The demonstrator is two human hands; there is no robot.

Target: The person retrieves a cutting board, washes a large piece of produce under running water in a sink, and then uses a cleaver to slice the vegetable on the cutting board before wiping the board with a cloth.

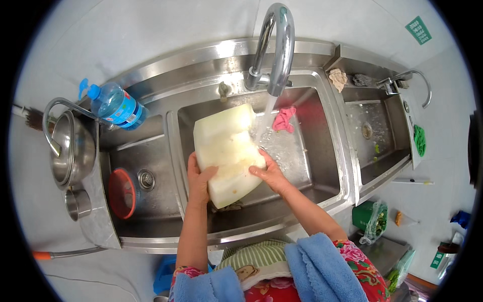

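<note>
Both hands hold a large peeled pale piece of winter melon (226,151) over the middle steel sink. My left hand (200,177) grips its lower left side, thumb on top. My right hand (268,171) grips its lower right side, with the thumb on the hollowed face. Water (266,117) runs from the curved chrome faucet (281,56) just beside the melon's right edge. A crumpled pink cloth (284,119) lies in the sink to the right. The sink floor beneath the melon is partly hidden.
In the left sink (158,209) is a red-rimmed basket (122,193). A blue-labelled bottle (119,107) stands behind it, with a steel pot (81,151) farther left. The right sink (377,139) holds green scraps; a beige cloth (338,79) and steel wool (361,79) sit at its back ledge.
</note>
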